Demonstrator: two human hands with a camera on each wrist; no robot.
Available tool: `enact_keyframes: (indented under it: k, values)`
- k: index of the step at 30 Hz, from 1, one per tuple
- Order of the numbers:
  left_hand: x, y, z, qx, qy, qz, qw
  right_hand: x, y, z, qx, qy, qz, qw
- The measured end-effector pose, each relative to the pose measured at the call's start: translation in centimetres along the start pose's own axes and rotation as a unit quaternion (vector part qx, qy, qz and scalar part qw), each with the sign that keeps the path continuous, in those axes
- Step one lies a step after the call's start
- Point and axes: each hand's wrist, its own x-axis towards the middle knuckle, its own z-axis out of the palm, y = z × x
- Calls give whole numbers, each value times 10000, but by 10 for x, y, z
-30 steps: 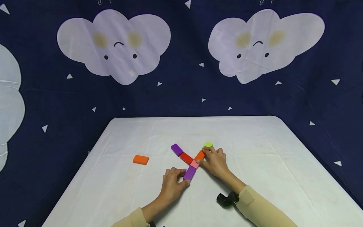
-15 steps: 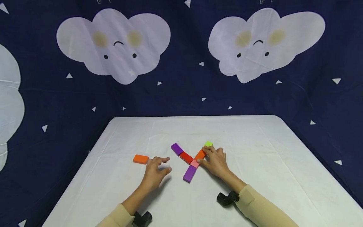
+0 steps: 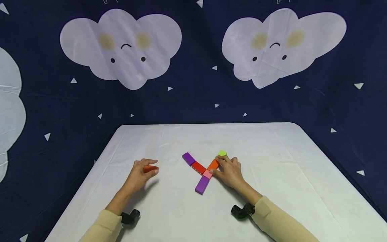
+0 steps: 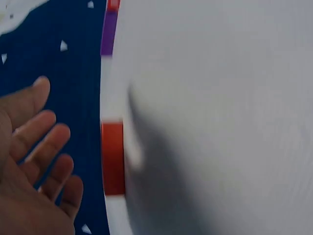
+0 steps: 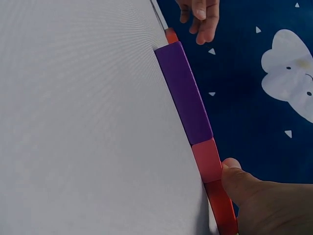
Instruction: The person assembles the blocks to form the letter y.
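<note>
My left hand (image 3: 139,175) hovers over an orange block (image 4: 113,159) at the table's left, thumb and fingers spread. The left wrist view has these fingers apart from the block. My right hand (image 3: 231,173) holds an orange block (image 3: 213,164) in a joined group of blocks. Its thumb touches the side by the pink block (image 5: 208,160); its index finger reaches the far end, by a lime-green block (image 3: 222,153). From the pink block, a purple block (image 3: 202,185) extends toward me. A red block (image 3: 198,168) and another purple block (image 3: 188,159) run to the upper left.
A white cloth covers the table (image 3: 257,144). Behind it hangs a dark blue curtain (image 3: 193,101) with white clouds and small triangles. Black wrist mounts (image 3: 130,217) hang at both sleeves.
My left hand has let go of the near purple block and moved left, over the loose orange block. The right hand and the joined blocks have stayed in place.
</note>
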Motion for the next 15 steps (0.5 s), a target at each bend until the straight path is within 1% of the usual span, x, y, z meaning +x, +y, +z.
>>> enact_keyframes:
  k: [5, 8, 12, 15]
  values:
    - [4, -19, -14, -12, -149, 233, 9996, 0, 0, 0, 11, 14, -5, 10000]
    - [6, -28, -20, 15, -202, 312, 9993, 0, 0, 0, 9, 3, 5, 10000]
    - [10, -37, -27, 46, -308, 395, 9987, 0, -1, 0, 16, -17, 28, 10000]
    - [13, -43, -30, 16, -476, 418, 9980, 0, -1, 0, 17, -16, 29, 10000]
